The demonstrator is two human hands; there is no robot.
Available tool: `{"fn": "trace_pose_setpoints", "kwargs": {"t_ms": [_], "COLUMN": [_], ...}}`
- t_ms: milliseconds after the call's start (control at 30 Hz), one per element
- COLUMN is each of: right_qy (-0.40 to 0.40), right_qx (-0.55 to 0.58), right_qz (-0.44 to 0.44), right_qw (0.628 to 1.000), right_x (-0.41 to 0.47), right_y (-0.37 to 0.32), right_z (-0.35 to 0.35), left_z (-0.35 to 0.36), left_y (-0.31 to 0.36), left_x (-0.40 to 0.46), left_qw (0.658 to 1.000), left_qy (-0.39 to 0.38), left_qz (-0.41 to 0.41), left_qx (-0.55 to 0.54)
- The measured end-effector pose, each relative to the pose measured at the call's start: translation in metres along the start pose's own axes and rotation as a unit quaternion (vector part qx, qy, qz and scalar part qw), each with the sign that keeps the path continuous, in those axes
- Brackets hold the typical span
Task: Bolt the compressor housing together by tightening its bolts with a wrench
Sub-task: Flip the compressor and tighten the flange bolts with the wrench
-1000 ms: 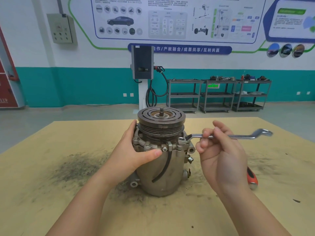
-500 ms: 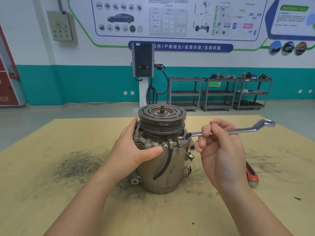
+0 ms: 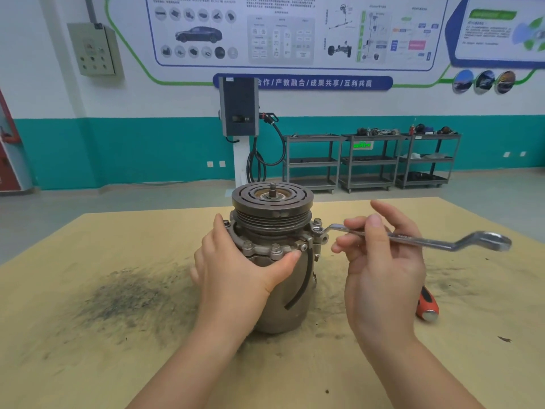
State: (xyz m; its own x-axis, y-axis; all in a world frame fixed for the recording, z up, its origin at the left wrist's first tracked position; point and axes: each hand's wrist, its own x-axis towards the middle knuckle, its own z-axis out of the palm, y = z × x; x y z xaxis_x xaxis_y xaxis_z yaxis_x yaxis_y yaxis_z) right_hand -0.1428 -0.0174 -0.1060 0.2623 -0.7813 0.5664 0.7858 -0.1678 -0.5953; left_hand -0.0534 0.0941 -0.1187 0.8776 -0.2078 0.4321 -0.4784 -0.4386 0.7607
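Note:
The grey metal compressor (image 3: pixel 277 317) stands upright mid-table, its dark pulley (image 3: pixel 271 199) on top and several bolts around the flange. My left hand (image 3: pixel 236 270) grips the housing from the left, thumb lying across the front under the flange. A silver offset ring wrench (image 3: pixel 442 242) sits with one ring on a bolt (image 3: pixel 317 230) at the flange's right side and reaches out to the right. My right hand (image 3: pixel 383 276) pinches the wrench shaft between thumb and fingers, the index finger raised.
A red-handled tool (image 3: pixel 426 302) lies on the table just right of my right wrist. Dark grime stains the yellow tabletop (image 3: pixel 124 296) left of the compressor. Beyond the table's far edge stand a charging post (image 3: pixel 239 107) and metal shelf carts (image 3: pixel 368 160).
The wrench's free end has swung toward me and to the right, still seated on the bolt. My right fingers have loosened on the shaft. My left hand keeps its grip.

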Motion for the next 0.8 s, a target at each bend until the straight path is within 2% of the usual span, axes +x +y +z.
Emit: {"fn": "trace_pose_setpoints", "kwargs": {"t_ms": [133, 267, 400, 500, 667, 800], "right_qy": [0.025, 0.056, 0.015, -0.037, -0.06, -0.049], "right_qx": [0.058, 0.121, 0.184, 0.167, 0.158, 0.147], "right_qz": [0.059, 0.052, 0.128, 0.164, 0.173, 0.182], "right_qw": [0.996, 0.99, 0.974, 0.971, 0.97, 0.971], "right_x": [0.014, 0.032, 0.035, 0.026, 0.024, 0.032], "right_y": [0.003, -0.005, -0.007, -0.002, -0.002, -0.004], "right_z": [-0.005, -0.012, -0.016, -0.009, -0.007, -0.011], "left_z": [0.009, 0.007, 0.007, 0.016, 0.015, 0.009], "left_y": [0.007, 0.01, 0.023, 0.031, 0.012, 0.008], "left_x": [-0.017, -0.02, -0.025, -0.034, -0.041, -0.028], "left_qw": [0.999, 0.999, 0.997, 0.993, 0.983, 0.987], "left_qy": [0.05, 0.048, 0.056, 0.066, 0.124, 0.138], "left_qz": [-0.004, -0.008, -0.031, -0.034, 0.074, 0.065], "left_qx": [-0.004, -0.003, 0.04, 0.087, 0.115, 0.044]}}
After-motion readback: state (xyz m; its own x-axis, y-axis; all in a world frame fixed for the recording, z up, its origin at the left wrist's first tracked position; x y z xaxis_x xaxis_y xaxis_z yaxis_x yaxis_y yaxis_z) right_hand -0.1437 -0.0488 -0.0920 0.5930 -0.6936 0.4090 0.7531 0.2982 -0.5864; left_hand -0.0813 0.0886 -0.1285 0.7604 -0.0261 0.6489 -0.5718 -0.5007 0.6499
